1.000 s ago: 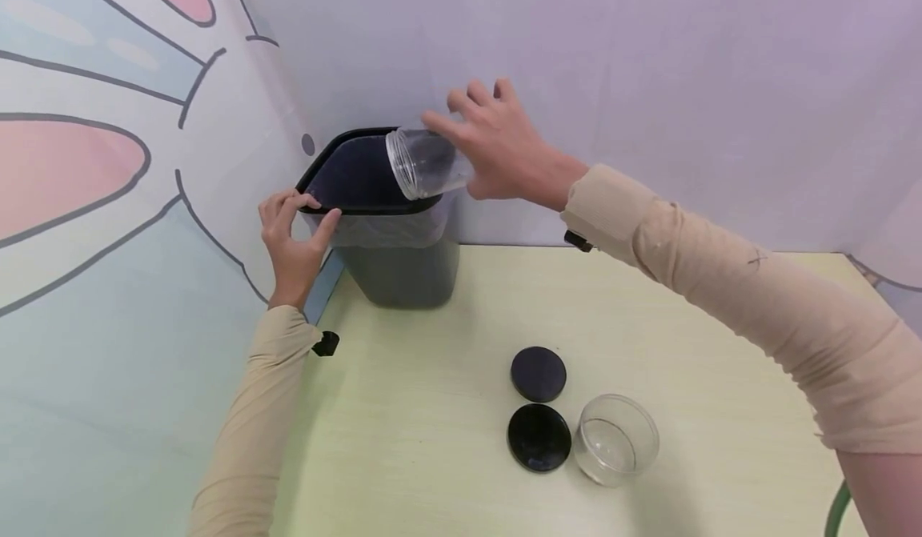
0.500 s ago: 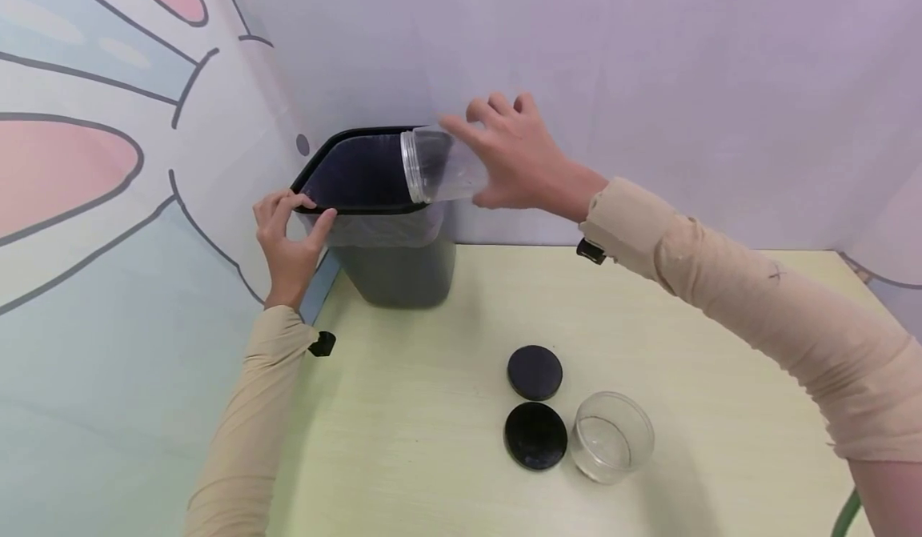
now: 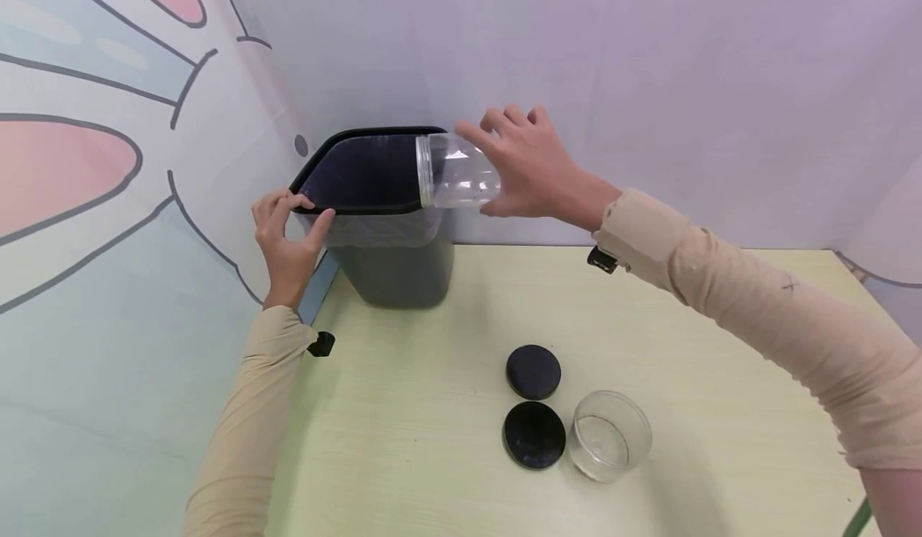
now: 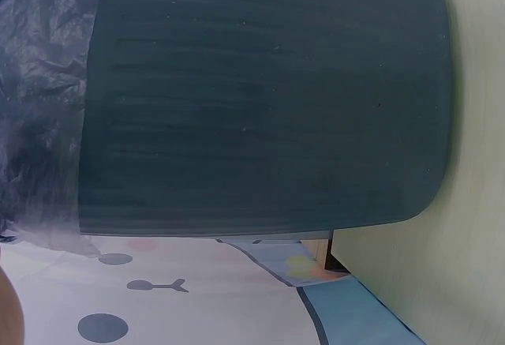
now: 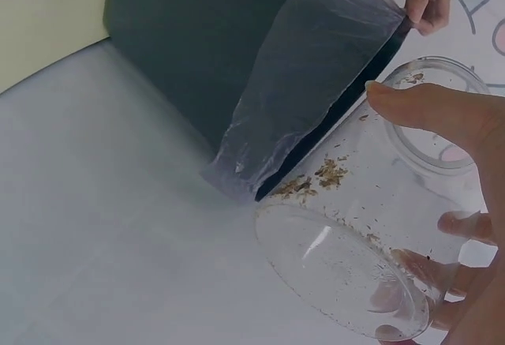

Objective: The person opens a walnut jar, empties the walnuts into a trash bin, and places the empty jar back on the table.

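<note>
My right hand (image 3: pixel 536 165) grips a clear plastic jar (image 3: pixel 461 170), which lies on its side at the right end of the bin's rim. The jar's threaded mouth faces left over the opening. Brown flakes (image 5: pixel 331 173) cling inside the jar in the right wrist view. At the bin's near left corner, my left hand (image 3: pixel 286 241) pinches the black rim between thumb and fingers. The dark grey trash bin (image 3: pixel 392 269) has a translucent liner (image 5: pixel 323 53) folded over its edge. What lies at the bin's bottom is hidden.
Two round black lids (image 3: pixel 534 372) lie on the pale table (image 3: pixel 403 425), one behind the other. A short, clear round tub (image 3: pixel 609 436) stands right of the nearer lid. A patterned wall (image 3: pixel 101 297) rises at left, and a plain backdrop (image 3: pixel 684 105) behind.
My right hand has drawn the jar rightward and slightly down, so its mouth sits farther right over the bin. The jar now lies closer to level. My left hand stays on the rim.
</note>
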`<act>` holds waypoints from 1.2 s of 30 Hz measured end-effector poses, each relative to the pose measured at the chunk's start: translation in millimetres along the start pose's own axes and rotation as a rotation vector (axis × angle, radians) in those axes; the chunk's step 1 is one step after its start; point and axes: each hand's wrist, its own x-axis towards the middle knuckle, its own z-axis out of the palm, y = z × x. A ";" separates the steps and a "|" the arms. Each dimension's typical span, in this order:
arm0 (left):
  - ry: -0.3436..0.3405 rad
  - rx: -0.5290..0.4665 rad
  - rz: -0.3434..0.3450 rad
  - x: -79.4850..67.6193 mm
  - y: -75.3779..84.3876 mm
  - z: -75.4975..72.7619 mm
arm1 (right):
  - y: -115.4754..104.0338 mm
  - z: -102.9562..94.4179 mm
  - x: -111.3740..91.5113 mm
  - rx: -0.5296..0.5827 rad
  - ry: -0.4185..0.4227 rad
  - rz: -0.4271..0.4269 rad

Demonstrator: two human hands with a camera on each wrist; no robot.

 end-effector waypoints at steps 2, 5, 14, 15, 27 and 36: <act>-0.002 0.002 -0.002 -0.1 0.2 -0.1 | 0.4 0.6 -1.6 0.000 0.001 -0.001; -0.003 0.004 -0.007 0.0 0.7 -0.5 | 1.0 1.6 -4.7 0.003 0.004 -0.004; -0.005 0.005 -0.020 0.2 1.5 -2.2 | 0.8 6.2 -14.4 0.018 0.006 -0.008; -0.006 0.006 -0.021 0.3 1.6 -2.5 | 1.0 6.5 -15.1 0.021 0.004 -0.005; -0.001 0.009 -0.021 1.5 0.2 -4.9 | 4.1 10.3 -20.8 0.035 0.005 0.007; 0.003 0.006 -0.026 1.2 0.2 -5.3 | 4.8 13.6 -29.0 0.038 0.027 -0.004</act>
